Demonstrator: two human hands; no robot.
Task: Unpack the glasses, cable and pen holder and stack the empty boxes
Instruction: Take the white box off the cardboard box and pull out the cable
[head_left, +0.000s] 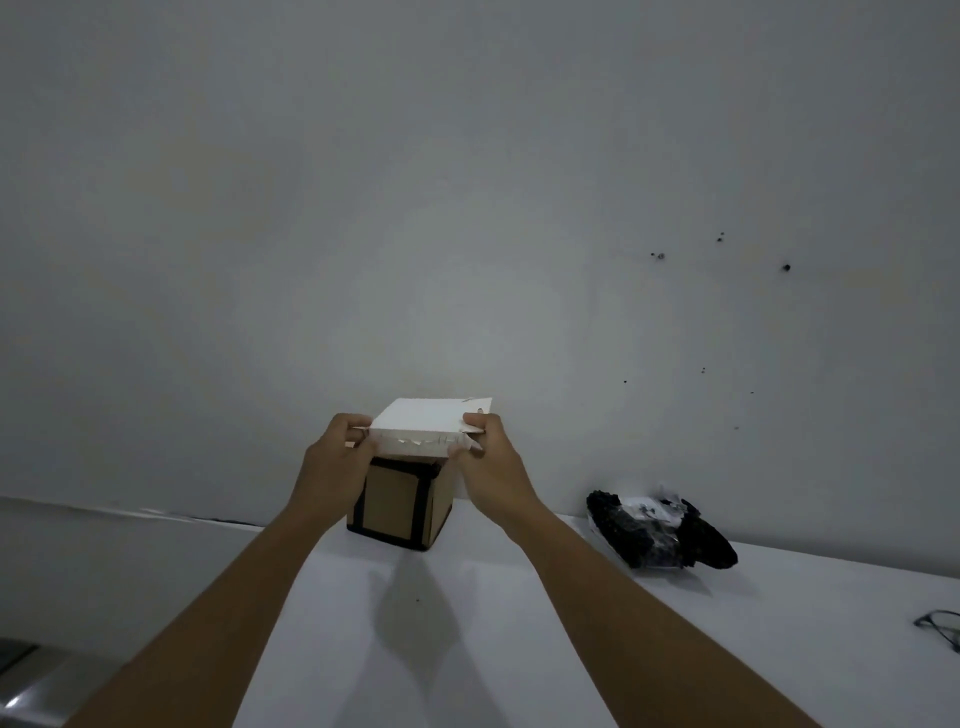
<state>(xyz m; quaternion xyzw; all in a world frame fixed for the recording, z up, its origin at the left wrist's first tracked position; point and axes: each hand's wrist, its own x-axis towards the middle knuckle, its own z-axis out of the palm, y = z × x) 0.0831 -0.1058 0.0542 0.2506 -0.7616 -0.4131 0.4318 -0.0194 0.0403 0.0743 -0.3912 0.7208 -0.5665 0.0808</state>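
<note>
White box (426, 423) held over brown cardboard box (400, 506) with black edges.
Left hand (335, 460) and right hand (491, 457) clasp its sides; flat, frayed near edge; glasses (943, 626) far right on table (519, 623).

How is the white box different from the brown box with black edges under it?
The white box is plain white, flat and low; the brown box is tan cardboard with black-taped edges and stands taller, like a cube. The white box is held at both ends, by the left hand and the right hand; the brown box stands untouched on the table. Both are cardboard boxes.
</note>
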